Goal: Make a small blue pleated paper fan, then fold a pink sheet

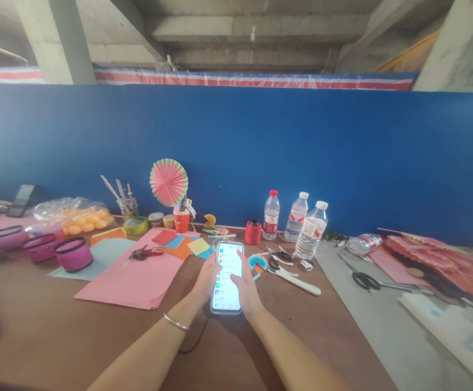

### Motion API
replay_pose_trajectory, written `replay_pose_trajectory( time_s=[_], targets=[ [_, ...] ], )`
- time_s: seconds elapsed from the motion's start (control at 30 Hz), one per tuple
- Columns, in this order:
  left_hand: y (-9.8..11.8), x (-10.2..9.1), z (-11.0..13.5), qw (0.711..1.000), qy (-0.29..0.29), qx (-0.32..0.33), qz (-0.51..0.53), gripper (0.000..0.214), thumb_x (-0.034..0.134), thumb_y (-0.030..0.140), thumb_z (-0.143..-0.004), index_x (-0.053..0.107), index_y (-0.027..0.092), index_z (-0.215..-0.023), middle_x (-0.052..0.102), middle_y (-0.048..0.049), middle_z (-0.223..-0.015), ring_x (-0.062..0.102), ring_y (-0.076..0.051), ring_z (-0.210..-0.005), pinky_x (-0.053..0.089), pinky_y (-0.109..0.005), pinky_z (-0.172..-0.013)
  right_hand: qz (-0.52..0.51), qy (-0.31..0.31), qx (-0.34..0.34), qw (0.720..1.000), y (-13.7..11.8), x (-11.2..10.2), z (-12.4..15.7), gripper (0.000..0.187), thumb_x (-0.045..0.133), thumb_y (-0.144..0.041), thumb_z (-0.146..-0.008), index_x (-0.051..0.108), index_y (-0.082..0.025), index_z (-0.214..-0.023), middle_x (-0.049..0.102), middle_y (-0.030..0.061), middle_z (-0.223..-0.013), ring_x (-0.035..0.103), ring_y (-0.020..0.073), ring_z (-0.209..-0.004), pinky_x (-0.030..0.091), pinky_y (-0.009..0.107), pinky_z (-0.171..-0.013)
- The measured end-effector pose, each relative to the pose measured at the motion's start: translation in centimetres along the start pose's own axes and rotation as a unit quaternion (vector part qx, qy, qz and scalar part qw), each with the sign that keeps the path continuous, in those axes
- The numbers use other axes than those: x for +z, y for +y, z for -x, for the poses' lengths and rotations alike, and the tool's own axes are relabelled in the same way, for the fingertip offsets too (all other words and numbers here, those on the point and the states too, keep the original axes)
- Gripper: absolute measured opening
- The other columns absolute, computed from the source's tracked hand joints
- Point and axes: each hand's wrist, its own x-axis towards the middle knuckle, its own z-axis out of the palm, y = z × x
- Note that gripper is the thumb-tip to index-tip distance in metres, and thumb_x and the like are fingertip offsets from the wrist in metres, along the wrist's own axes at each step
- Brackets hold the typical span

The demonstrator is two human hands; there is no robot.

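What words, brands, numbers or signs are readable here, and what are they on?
None reads clearly.
Phone screen: rows of text, too small.
Red-capped bottle: label, too blurred.
Two white-capped bottles: labels, too blurred.
Bottle lying down: label, too blurred.
Red cup: pale mark, too small.

The phone [227, 297] shows lettering [231, 266] too small to read.

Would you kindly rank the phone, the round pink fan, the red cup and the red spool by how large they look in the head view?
1. phone
2. round pink fan
3. red cup and red spool: too alike to rank
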Motion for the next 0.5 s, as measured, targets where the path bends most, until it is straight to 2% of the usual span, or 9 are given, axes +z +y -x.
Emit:
replay_pose_trajectory(
  time_s=[0.2, 0.33, 0.4, 0.5],
  targets=[
    [0.06, 0.28, 0.13, 1.0, 0.012, -0.003, -0.011, 0.048, 0.042, 0.007, -0.056, 0.053, 0.014, -0.102, 0.064, -0.0029, -0.081, 0.06, -0.018, -0.07, 0.044, -0.025, -0.056, 0.007, -0.001, -0.031, 0.999, 0.54, -0.03, -0.23, 0.08, 0.051, -0.01, -0.065, 0.019, -0.029, -0.136, 0.036, -0.0003, -0.136, 0.038, 0.0206, -0.12, 0.034, 0.038, -0.097],
    [-0.14, 0.3, 0.06, 1.0, 0.02, -0.004, -0.009, 0.043, 0.044, 0.01, -0.059, 0.054, 0.014, -0.101, 0.065, -0.0032, -0.082, 0.06, -0.018, -0.07, 0.045, -0.026, -0.057, -0.015, 0.011, -0.051, 0.999, 0.57, 0.08, -0.25, 0.085, 0.05, -0.008, -0.064, 0.01, -0.029, -0.137, 0.03, 0.0006, -0.139, 0.035, 0.0202, -0.122, 0.032, 0.039, -0.099],
    [-0.25, 0.25, 0.01, 1.0, 0.02, -0.007, -0.006, 0.043, 0.045, 0.011, -0.059, 0.054, 0.014, -0.101, 0.065, -0.0034, -0.081, 0.061, -0.019, -0.068, 0.045, -0.026, -0.056, -0.001, 0.015, -0.051, 0.999, 0.42, 0.11, -0.17, 0.083, 0.049, -0.007, -0.063, 0.015, -0.029, -0.136, 0.035, 0.0016, -0.135, 0.038, 0.0199, -0.12, 0.035, 0.037, -0.097],
    [-0.23, 0.18, 0.01, 1.0, 0.015, -0.009, 0.003, 0.044, 0.045, 0.012, -0.06, 0.053, 0.013, -0.103, 0.065, -0.0037, -0.08, 0.061, -0.019, -0.067, 0.045, -0.027, -0.056, 0.024, 0.004, -0.025, 0.999, 0.06, 0.14, 0.06, 0.075, 0.048, -0.006, -0.062, 0.027, -0.027, -0.13, 0.051, 0.003, -0.119, 0.051, 0.0203, -0.104, 0.044, 0.035, -0.086]
  ],
)
